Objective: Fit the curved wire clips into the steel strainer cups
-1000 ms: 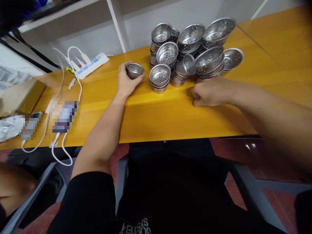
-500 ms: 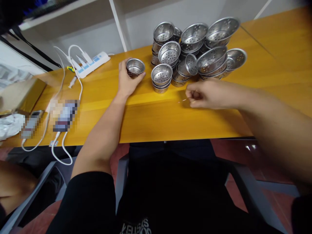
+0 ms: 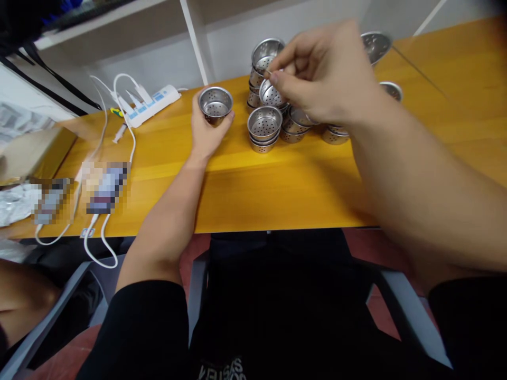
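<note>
My left hand (image 3: pixel 205 134) is wrapped round a small perforated metal cup (image 3: pixel 216 100), which stands upright with its mouth facing up. Above the stacked cups, my right hand (image 3: pixel 322 74) is raised with thumb and forefinger pinched on a thin needle-like piece (image 3: pixel 268 72); its exact kind is too small to make out. Just right of the held cup is a short stack of matching perforated cups (image 3: pixel 264 126). More cups (image 3: pixel 267 53) are piled behind it, and my right hand and forearm hide much of that pile.
A white power strip (image 3: pixel 154 105) with plugged-in cables lies at the back left. Nearer are a syringe-like item (image 3: pixel 119 133), a phone (image 3: pixel 106 190) on a cable, a second device (image 3: pixel 53 200) and a cardboard box (image 3: pixel 35 153). Another person's leg (image 3: pixel 27 311) shows at lower left.
My right hand has risen and moved up and left from the table, in front of the cup pile, still pinching the thin piece. The cup in my left hand has shifted slightly up and left.
</note>
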Demonstrator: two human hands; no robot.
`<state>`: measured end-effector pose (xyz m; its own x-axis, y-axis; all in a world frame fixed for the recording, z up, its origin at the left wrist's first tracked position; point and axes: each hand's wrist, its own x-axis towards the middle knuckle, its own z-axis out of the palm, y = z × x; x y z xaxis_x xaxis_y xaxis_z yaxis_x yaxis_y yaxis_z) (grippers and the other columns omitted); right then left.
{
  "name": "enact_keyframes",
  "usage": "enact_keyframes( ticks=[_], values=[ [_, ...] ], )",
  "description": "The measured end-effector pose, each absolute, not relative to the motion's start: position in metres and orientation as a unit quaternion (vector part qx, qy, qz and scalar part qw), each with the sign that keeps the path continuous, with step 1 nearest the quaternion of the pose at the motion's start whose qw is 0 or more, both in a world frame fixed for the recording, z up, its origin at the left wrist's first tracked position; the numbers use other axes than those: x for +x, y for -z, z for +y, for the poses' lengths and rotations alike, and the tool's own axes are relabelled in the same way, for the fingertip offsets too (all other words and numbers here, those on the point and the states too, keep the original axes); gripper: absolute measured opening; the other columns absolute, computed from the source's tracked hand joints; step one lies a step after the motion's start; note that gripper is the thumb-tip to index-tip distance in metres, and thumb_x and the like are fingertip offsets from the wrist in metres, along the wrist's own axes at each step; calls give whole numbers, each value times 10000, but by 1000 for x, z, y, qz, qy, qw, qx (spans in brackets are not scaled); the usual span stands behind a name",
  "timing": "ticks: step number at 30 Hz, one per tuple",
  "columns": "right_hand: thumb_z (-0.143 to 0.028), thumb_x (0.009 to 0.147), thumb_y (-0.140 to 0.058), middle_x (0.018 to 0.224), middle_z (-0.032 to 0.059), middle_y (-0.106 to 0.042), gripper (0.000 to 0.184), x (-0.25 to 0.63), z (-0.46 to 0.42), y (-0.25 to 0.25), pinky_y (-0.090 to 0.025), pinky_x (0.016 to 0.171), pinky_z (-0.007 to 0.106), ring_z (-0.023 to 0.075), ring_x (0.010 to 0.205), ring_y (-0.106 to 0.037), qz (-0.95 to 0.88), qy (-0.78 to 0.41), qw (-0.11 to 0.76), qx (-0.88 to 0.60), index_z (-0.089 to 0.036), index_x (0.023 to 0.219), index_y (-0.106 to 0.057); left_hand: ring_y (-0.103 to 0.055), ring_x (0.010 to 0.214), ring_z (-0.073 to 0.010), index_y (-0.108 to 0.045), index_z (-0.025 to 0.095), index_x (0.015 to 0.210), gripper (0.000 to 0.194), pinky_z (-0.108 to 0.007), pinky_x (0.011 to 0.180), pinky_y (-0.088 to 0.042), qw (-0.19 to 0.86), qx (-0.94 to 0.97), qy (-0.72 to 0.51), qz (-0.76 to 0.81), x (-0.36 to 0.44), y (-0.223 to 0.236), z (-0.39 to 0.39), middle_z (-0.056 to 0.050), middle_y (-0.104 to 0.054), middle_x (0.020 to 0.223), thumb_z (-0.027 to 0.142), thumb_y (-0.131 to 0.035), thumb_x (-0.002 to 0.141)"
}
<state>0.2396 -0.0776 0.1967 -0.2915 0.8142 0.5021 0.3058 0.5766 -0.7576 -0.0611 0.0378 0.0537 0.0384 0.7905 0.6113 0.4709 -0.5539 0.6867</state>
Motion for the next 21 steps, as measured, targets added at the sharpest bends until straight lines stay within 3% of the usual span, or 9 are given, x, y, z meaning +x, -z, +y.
enact_keyframes(
  ticks=[4, 7, 10, 13, 18, 21],
  values=[
    [-48, 1170, -790, 853, -38, -707, 210, 208, -58, -207, -432, 730, 323, 156, 780, -627, -774, -246, 390, -435, -248, 1104, -797, -715, 1691, -393, -525, 387, 1620, 1001, -584, 1515, -557, 138, 712, -530, 439, -56, -57, 30, -102, -735, 1646, 915, -1010, 921],
    [2, 1124, -762, 881, -30, -673, 197, 192, -48, -206, -417, 741, 294, 147, 807, -589, -775, -212, 362, -472, -160, 1162, -867, -722, 1679, -393, -559, 385, 1578, 910, -580, 1499, -571, 143, 720, -514, 445, -53, -60, 24, -87, -753, 1615, 783, -1070, 939],
    [-2, 1121, -707, 995, 62, -803, 277, 184, -44, -204, -445, 802, 297, 162, 838, -582, -792, -147, 335, -488, -50, 1265, -938, -738, 1659, -381, -575, 397, 1559, 860, -568, 1486, -590, 138, 718, -510, 454, -50, -63, 18, -71, -770, 1586, 683, -1106, 946],
    [-58, 1151, -683, 1170, 151, -907, 353, 182, -46, -204, -467, 872, 317, 186, 875, -576, -813, -103, 299, -489, -28, 1375, -954, -729, 1677, -373, -570, 414, 1567, 849, -581, 1503, -585, 117, 714, -512, 464, -48, -69, 13, -63, -755, 1621, 645, -1112, 956],
    [-80, 1155, -681, 1192, 151, -906, 358, 181, -49, -204, -463, 841, 307, 186, 898, -602, -820, -116, 278, -486, -19, 1398, -936, -659, 1763, -405, -576, 409, 1572, 909, -630, 1586, -503, 125, 708, -518, 463, -47, -76, 11, -78, -738, 1698, 622, -1159, 908],
    [-83, 1139, -700, 1099, 106, -854, 316, 181, -48, -202, -454, 863, 319, 188, 898, -589, -822, -111, 281, -482, -43, 1342, -939, -673, 1760, -394, -548, 412, 1589, 886, -615, 1566, -539, 125, 711, -513, 463, -44, -72, 13, -67, -737, 1688, 558, -1137, 944]
  ],
)
